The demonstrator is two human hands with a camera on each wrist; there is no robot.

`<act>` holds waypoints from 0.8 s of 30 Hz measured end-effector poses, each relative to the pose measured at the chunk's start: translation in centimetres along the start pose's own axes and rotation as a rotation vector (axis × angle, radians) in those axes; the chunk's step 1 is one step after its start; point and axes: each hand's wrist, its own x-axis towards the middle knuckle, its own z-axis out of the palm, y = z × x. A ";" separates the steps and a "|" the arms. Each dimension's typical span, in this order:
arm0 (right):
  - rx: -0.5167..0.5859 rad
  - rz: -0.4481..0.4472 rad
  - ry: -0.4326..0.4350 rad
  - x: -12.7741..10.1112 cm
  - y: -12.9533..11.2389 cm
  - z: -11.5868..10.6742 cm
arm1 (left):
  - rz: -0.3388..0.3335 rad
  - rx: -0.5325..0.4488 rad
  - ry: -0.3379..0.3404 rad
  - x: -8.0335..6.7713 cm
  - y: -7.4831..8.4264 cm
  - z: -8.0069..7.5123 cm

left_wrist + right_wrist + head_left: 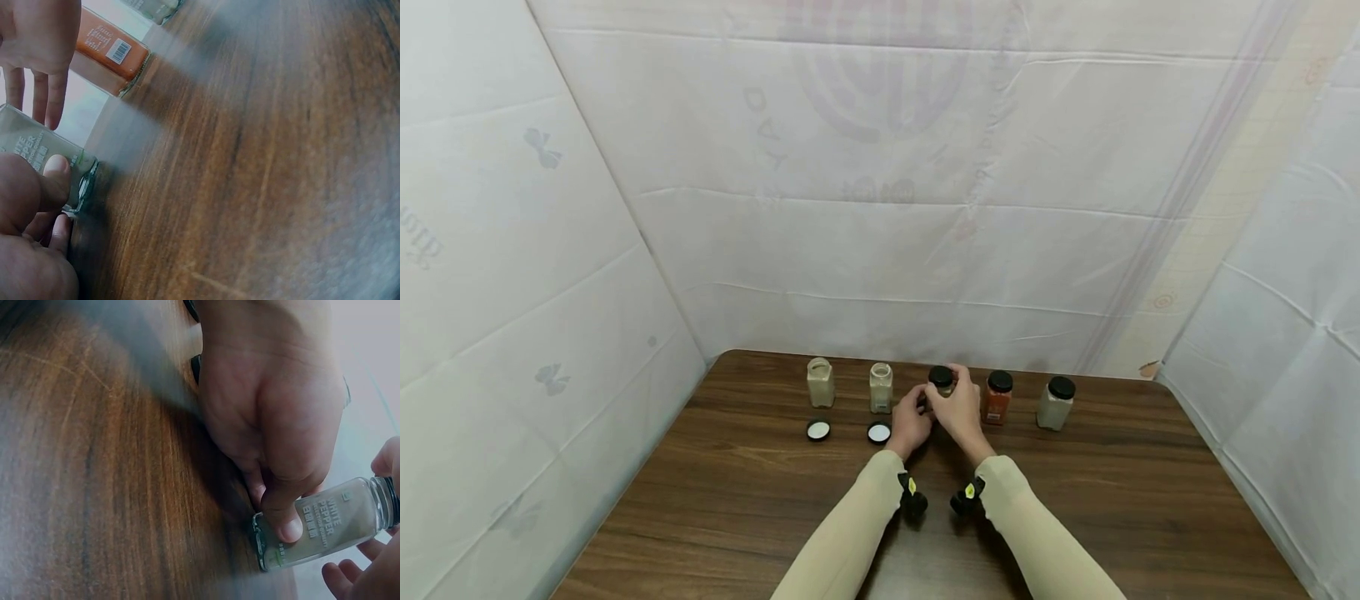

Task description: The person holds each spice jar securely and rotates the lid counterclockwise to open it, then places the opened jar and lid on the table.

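Observation:
A glass jar of white pepper (344,515) stands on the table between both hands. My left hand (911,427) grips it low down, with the thumb on the printed front in the right wrist view. Up at the jar's black lid (940,376), my right hand (959,410) has its thumb and fingers around the rim. The lid sits on the jar's neck. Part of the jar is hidden by the hands in the head view.
To the left stand two uncapped jars, a far-left jar (821,383) and a nearer jar (881,388). Two upturned lids, one left (818,430) and one right (878,432), lie before them. Rightward are capped jars, orange-red (997,400) and pale (1055,405). White sheeting (880,250) rises behind.

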 end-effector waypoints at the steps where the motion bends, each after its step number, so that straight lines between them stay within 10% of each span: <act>1: 0.007 -0.001 0.002 -0.1 0.0 0.0 | -0.002 -0.001 -0.002 0.0 0.0 0.0; 24: -0.017 -0.042 0.003 -0.1 0.1 -0.4 | -0.004 -0.012 -0.013 0.1 0.0 0.0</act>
